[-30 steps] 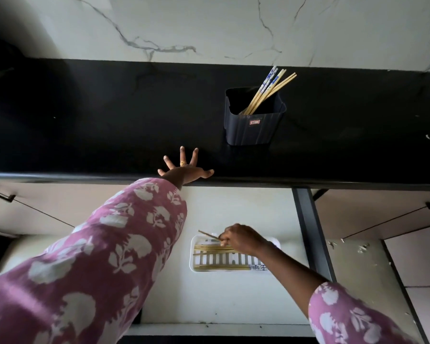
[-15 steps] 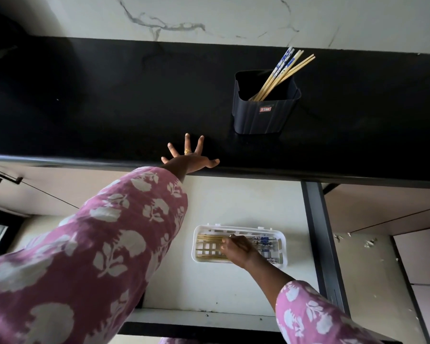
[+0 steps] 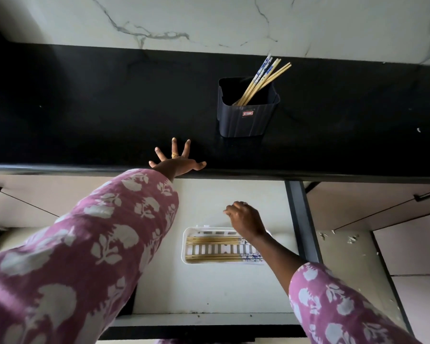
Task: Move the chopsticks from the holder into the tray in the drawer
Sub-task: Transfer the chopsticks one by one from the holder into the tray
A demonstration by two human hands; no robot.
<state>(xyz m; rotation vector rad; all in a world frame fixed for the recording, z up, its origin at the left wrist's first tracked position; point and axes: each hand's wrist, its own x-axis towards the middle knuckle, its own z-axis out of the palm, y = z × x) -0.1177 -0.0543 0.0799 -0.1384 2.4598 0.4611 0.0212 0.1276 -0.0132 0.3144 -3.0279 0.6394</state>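
Note:
A dark ribbed holder (image 3: 246, 117) stands on the black counter and holds several chopsticks (image 3: 261, 79) leaning to the right, some with blue-and-white tops. Below, in the open drawer (image 3: 209, 289), a white slotted tray (image 3: 188, 247) holds several chopsticks (image 3: 211, 240) lying flat along its far and near sides. My right hand (image 3: 246, 219) hovers above the tray's far right corner, fingers loosely curled, with nothing seen in it. My left hand (image 3: 178, 161) is spread flat on the counter's front edge, left of the holder.
The black counter (image 3: 109, 108) runs across the view under a marbled white wall. A dark drawer rail (image 3: 303, 219) stands right of the tray. Closed cabinet fronts with black handles (image 3: 427, 194) flank the drawer.
My right hand laid a chopstick into the tray, let go, and has lifted up and away from it. My left hand has stayed on the counter edge.

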